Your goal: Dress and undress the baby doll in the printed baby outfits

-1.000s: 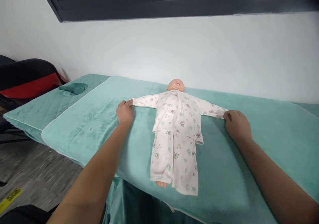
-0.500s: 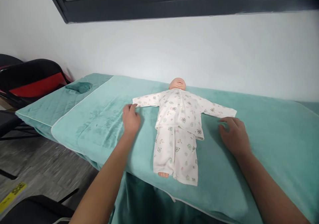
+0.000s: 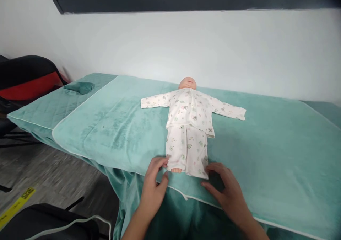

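Doll (image 3: 188, 83) face up on sheet (image 3: 106, 126). Left hand (image 3: 151, 189) and right hand (image 3: 231, 193) at opposite edges of trousers (image 3: 188, 149), thumbs and fingers parted; contact unclear.

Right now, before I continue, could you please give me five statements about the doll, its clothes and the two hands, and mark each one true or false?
1. The doll lies face up on the green cover. True.
2. Both sleeves are stretched outward. True.
3. The hands are at the doll's head. False: the left hand and right hand are by the trouser hems.
4. Toes show at both trouser legs. False: toes show only at the leg nearer the left hand.
5. The trousers are white with small prints. True.
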A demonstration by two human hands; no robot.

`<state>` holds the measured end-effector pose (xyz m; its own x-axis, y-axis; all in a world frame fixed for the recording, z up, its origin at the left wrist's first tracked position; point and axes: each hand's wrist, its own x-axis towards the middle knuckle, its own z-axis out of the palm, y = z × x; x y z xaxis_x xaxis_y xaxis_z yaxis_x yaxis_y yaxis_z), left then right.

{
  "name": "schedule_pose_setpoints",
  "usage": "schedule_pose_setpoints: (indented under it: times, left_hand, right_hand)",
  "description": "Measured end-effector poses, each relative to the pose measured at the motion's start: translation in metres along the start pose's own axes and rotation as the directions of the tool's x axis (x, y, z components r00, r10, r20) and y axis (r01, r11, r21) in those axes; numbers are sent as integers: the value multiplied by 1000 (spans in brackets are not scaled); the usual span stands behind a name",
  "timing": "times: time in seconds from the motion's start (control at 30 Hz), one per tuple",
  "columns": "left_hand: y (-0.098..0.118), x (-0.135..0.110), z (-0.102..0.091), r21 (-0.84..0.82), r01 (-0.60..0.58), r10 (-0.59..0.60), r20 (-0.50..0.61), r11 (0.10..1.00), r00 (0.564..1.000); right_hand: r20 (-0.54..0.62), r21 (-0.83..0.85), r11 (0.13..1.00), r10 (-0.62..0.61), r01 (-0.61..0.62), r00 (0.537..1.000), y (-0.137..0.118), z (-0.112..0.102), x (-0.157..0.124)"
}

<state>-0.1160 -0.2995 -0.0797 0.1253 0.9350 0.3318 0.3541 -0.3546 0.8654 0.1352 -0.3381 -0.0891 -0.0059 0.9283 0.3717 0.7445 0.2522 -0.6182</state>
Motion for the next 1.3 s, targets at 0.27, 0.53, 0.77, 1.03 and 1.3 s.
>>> schedule_pose_setpoints:
  times: [0.27, 0.53, 0.77, 1.03, 1.3]
  left_hand:
    - [12, 1, 14, 89, -143, 146, -32, 986, 989]
    - [26, -1, 3, 176, -281, 294, -50, 943, 954]
    - [19, -15, 7, 289, -362, 397, -71, 886, 915]
    - [2, -12, 27, 270, -252, 292, -121, 929, 949]
    - [9, -2, 20, 204, -328, 359, -138, 922, 923]
  right_hand:
    - [-73, 93, 995, 28, -21, 997, -30, 19, 2]
    - [-114, 210, 977, 69, -44, 991, -46, 11, -11]
    - [-40, 36, 999, 21, -20, 999, -30, 21, -21]
    - [-27, -3, 999, 54, -54, 998, -33, 24, -16]
    - [-118, -59, 993, 95, -103, 988, -35, 32, -4]
